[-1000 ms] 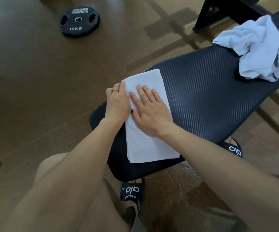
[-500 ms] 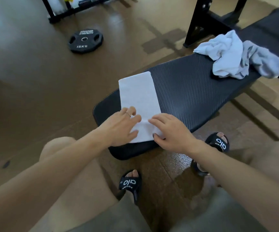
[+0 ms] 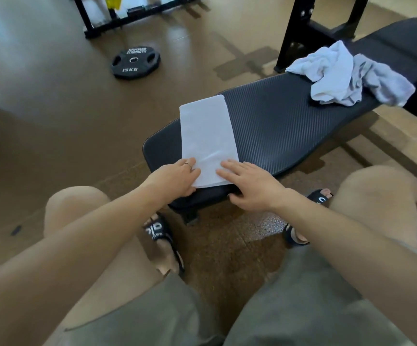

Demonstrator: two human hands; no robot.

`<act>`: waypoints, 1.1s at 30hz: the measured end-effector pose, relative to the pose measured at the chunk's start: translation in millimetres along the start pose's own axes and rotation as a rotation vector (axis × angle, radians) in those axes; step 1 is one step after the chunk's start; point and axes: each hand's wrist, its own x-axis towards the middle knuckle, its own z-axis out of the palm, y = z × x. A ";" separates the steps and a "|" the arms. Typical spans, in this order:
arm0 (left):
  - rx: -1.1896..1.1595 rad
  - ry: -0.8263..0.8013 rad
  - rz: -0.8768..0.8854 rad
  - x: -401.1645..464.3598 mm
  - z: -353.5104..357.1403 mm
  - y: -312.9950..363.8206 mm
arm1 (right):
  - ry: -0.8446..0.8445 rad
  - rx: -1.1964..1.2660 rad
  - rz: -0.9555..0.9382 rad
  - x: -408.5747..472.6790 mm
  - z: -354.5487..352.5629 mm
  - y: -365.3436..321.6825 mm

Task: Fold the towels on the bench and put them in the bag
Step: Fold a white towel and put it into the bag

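Observation:
A white towel, folded into a long flat strip, lies across the near end of the black padded bench. My left hand rests at the strip's near left corner, fingers on the cloth. At the near right corner lies my right hand, fingers spread flat on the towel's edge and the bench rim. Neither hand visibly pinches the cloth. A heap of crumpled white and grey towels sits farther along the bench at the right. No bag is in view.
A black 15 kg weight plate lies on the brown floor at the back left. A black rack frame stands behind the bench. My knees and black sandals are just before the bench end.
Both hands slid from the middle of the folded towel back to its near end. The view pulled back, showing more of the floor and the towel heap.

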 end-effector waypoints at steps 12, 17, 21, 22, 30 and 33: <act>0.095 0.142 0.075 17.4 9.3 -11.9 | 0.142 0.005 -0.056 24.2 -11.9 7.4; -0.074 0.181 0.085 14.2 9.2 -25.8 | 0.213 -0.027 -0.106 33.8 -13.1 8.5; -0.044 0.185 0.054 11.7 15.2 -22.1 | 0.222 -0.101 -0.149 38.5 -9.6 10.1; -0.029 0.208 0.035 11.5 15.8 -19.6 | 0.248 -0.078 -0.141 39.6 -8.5 10.5; -0.170 0.418 -0.018 12.8 28.0 -13.9 | 0.389 0.269 0.051 41.4 -11.4 8.7; -0.298 0.449 -0.062 14.4 24.3 -17.5 | 0.250 0.238 0.015 40.0 -15.2 12.7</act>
